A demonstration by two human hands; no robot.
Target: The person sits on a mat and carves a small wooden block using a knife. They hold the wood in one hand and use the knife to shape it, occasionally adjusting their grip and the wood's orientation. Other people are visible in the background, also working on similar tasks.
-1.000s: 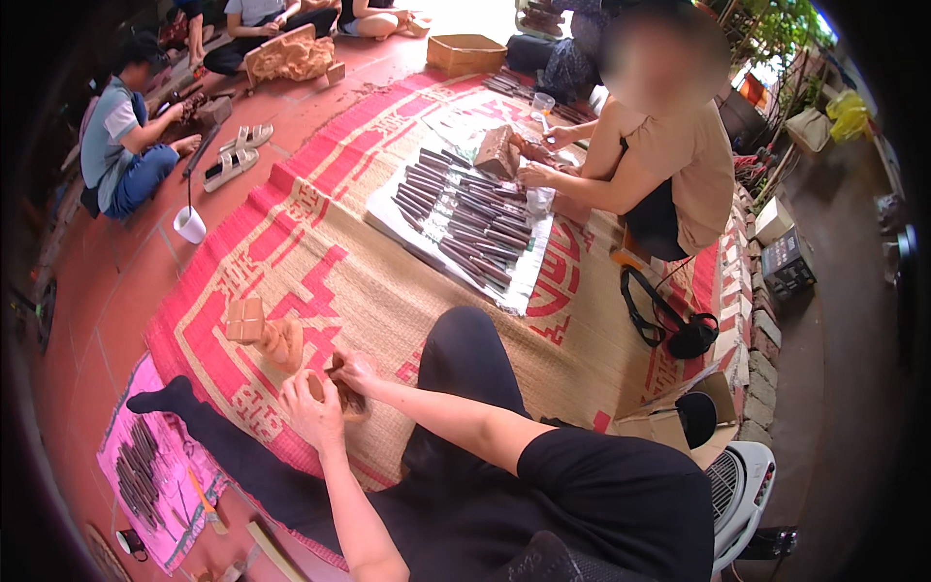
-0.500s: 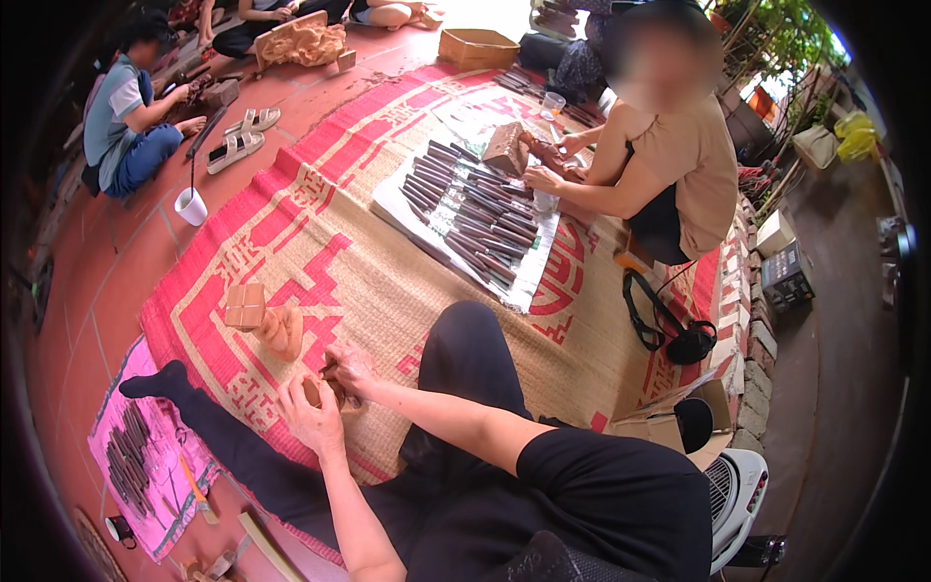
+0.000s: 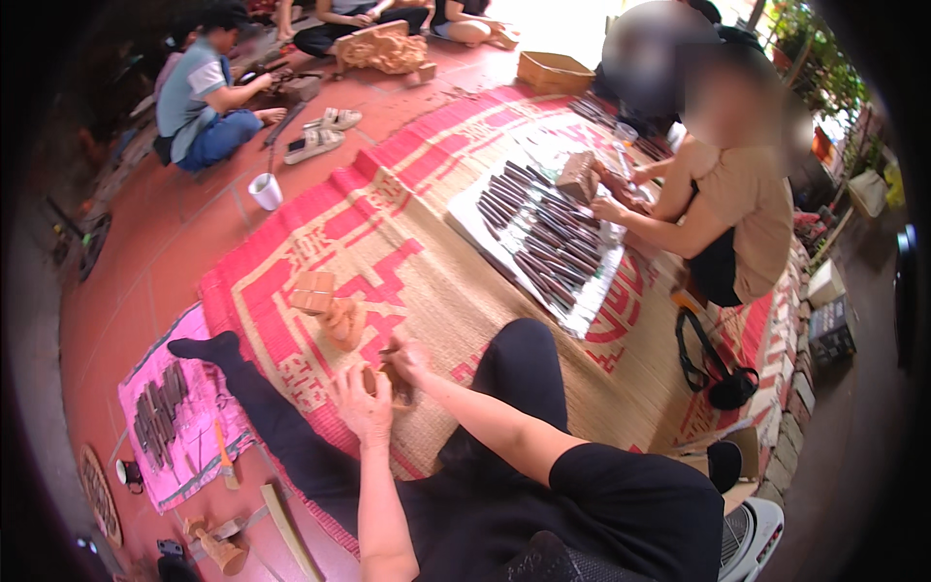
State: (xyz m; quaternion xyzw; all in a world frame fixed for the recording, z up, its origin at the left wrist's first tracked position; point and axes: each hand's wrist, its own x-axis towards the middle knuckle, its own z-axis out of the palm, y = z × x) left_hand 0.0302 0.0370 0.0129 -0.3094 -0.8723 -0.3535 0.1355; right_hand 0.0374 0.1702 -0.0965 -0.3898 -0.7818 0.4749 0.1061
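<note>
In my left hand (image 3: 365, 405) is a brown wood carving (image 3: 369, 379), the fingers curled round its side. My right hand (image 3: 407, 361) is closed beside it, gripping a slim dark tool (image 3: 387, 351) mostly covered by the fingers. Both hands are close together over the mat, between my legs, and hide much of the carving. Just beyond them another wood carving (image 3: 341, 323) stands on the mat, with a square block (image 3: 315, 292) at its upper end.
A patterned straw mat (image 3: 456, 281) spreads under me. Dark-handled tools (image 3: 543, 228) lie in rows on a white sheet ahead, where a person (image 3: 742, 194) works wood. Left, a pink cloth (image 3: 199, 441) bears more tools. A fan (image 3: 752, 543) stands lower right.
The whole view has shifted, so the scene sits further right and mostly lower in the picture. Both hands stay close together on the carving, with little visible change in grip.
</note>
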